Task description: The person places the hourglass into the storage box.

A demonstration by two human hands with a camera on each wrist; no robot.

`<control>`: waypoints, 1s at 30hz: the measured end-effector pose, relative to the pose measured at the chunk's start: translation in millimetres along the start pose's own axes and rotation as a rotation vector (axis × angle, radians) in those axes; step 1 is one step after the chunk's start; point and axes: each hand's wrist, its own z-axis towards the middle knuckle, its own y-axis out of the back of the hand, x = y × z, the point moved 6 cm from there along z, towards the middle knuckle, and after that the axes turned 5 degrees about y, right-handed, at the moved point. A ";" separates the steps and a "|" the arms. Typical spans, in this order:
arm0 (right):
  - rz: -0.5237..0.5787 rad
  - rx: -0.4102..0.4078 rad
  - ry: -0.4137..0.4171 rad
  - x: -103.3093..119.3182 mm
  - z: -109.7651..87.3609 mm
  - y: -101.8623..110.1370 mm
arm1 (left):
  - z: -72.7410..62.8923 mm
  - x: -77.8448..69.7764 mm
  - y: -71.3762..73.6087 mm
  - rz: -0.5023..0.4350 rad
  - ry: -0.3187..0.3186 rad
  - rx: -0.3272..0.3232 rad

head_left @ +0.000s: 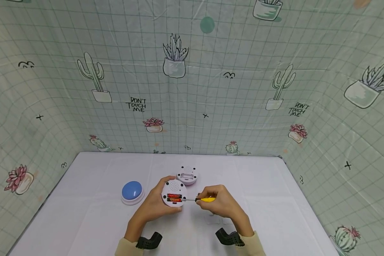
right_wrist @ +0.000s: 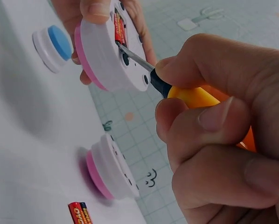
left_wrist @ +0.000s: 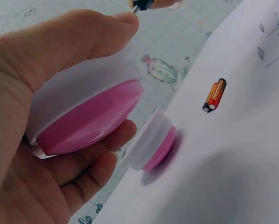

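My left hand grips the rim of a round push-button device, thumb on one side and fingers on the other. Its white underside faces up toward the head camera, and the pink dome points away. Two red batteries lie in its uncovered battery slot. A screwdriver with a yellow and black handle is pinched in my right hand. In the right wrist view, the metal tip reaches to the end of a battery in the slot.
Just behind the held device, a second pink-domed button lies upside down with its battery slot bare. A blue-domed button stands upright to the left. Two loose batteries lie side by side on the white table. Patterned cloth hangs behind.
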 end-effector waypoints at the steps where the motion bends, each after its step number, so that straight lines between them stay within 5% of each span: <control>1: 0.002 0.001 -0.001 -0.4 -0.1 0.2 | 0.0 0.1 -0.1 0.001 0.002 -0.002; 15: 0.048 0.048 0.005 2.1 1.0 -6.2 | 2.7 -0.9 -11.5 -0.027 -0.003 0.043; 30: -0.033 0.009 -0.005 12.8 -4.7 9.0 | 2.0 0.8 -5.5 -0.068 -0.005 -0.031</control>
